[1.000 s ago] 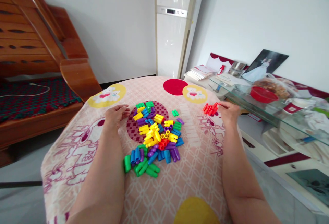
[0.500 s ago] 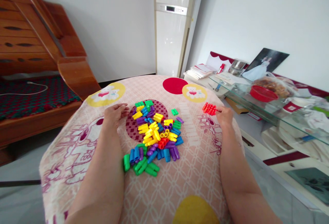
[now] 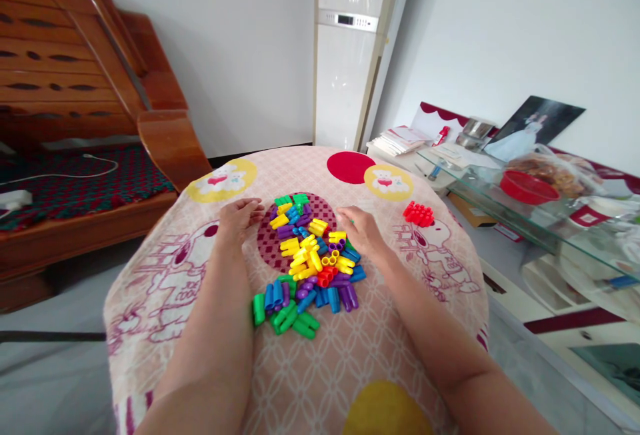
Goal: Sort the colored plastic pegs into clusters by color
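Note:
A pile of plastic peg-shaped building blocks (image 3: 306, 256) in yellow, blue, purple, green and red lies on the tablecloth between my hands. My left hand (image 3: 241, 219) rests at the pile's left edge, fingers loosely extended and holding nothing. Over the pile's right edge is my right hand (image 3: 362, 230), its fingers apart and pointing left. A speck of green shows between its thumb and fingers; whether they touch that block I cannot tell. Off to the right, a cluster of red blocks (image 3: 419, 214) sits by itself on the cloth.
The round table wears a pink patterned tablecloth (image 3: 320, 382). On the left stands a wooden bench (image 3: 165, 135); a white floor-standing air conditioner (image 3: 345, 82) is behind the table. A glass-topped cabinet (image 3: 480, 185) at right carries a red bowl (image 3: 529, 187), papers and a photo.
My right hand has let go of the red blocks at right and moved left to the pile. The view has shifted slightly left; my left hand stays beside the pile.

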Demonstrator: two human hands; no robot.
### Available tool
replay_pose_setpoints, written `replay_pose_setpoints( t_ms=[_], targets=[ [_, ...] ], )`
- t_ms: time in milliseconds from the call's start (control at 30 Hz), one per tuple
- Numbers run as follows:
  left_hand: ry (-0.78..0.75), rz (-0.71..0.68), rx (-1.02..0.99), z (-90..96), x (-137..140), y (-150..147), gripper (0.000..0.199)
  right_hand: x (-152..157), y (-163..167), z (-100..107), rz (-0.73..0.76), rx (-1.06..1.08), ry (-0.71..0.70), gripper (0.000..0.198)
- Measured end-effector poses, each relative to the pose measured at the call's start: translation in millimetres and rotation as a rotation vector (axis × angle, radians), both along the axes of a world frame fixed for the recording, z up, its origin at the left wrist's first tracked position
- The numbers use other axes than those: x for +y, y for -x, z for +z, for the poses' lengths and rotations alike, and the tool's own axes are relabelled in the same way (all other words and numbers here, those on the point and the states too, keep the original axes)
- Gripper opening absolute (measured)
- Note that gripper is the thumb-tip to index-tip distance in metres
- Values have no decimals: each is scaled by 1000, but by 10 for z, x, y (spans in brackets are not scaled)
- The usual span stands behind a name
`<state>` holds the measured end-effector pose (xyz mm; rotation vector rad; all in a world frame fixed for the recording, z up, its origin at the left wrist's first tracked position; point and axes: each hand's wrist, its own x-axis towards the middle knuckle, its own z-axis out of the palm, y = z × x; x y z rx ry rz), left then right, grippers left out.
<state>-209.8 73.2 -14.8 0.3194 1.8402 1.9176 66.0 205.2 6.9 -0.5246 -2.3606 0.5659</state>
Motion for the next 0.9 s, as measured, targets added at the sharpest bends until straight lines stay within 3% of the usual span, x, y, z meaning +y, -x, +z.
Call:
replay_pose_setpoints(
  t_ms=[200, 300, 567, 767, 900],
  targets=[
    [-24, -23, -34, 40, -9, -42, 10, -174, 313, -106, 168, -216, 94, 43],
    [-25, -27, -40, 53, -5, -54, 10, -234, 288, -74, 202, -157, 119, 43],
    [-27, -30, -28, 52, -17, -43, 10, -298, 192, -8, 205, 18, 214, 19],
    [-21, -30, -28, 46, -8, -33, 10, -83, -18, 28, -6, 239, 342, 23],
    [-28, -31, -19, 54, -10, -49, 11, 205, -267, 32, -200, 229, 416, 25]
  ],
)
